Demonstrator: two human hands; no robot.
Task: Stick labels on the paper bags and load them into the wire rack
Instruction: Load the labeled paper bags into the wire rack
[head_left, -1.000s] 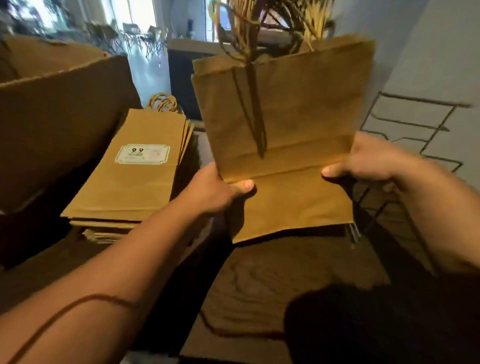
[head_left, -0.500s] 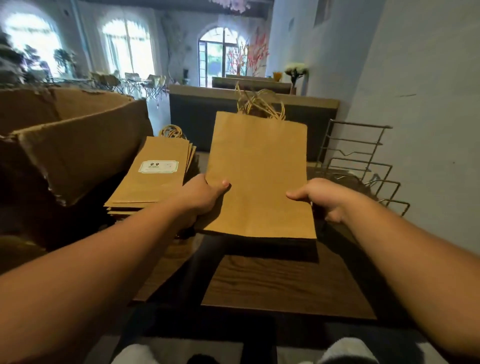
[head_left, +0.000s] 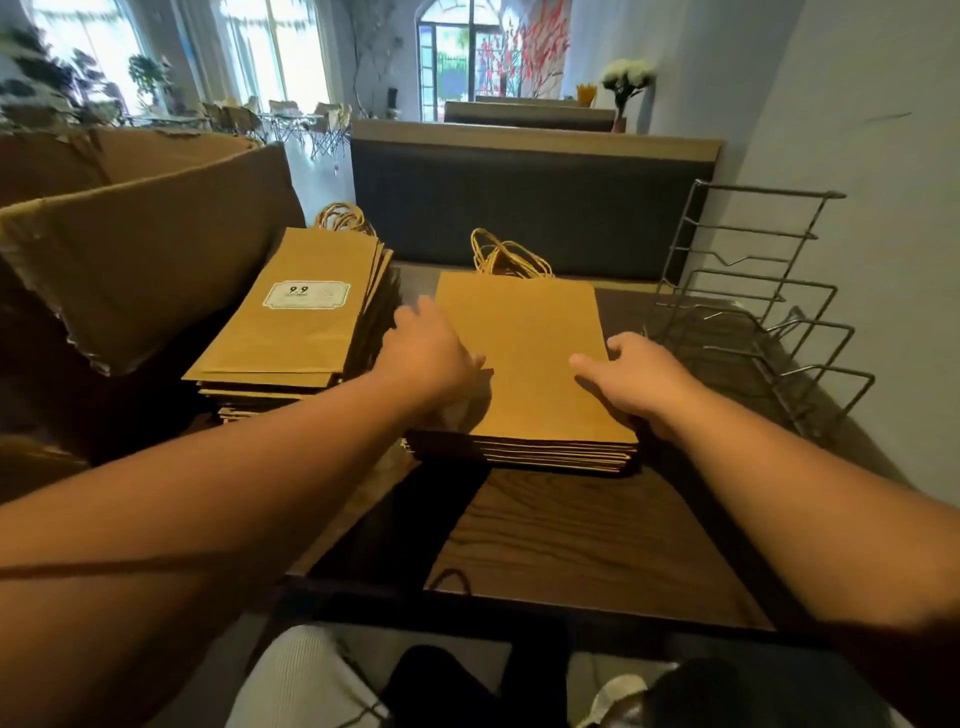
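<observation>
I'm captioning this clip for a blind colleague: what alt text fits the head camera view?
Both hands, left hand and right hand, rest on a stack of plain paper bags lying flat on a dark wooden table. A second stack with a labelled top bag lies to the left; an empty wire rack stands right.

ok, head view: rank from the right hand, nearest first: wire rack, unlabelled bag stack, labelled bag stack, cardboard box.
1. Unlabelled bag stack, under the right hand.
2. Wire rack, to its right.
3. Labelled bag stack, left, beyond the left hand.
4. Cardboard box, far left.

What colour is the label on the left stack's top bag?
White with dark print, on the label; head view.
</observation>
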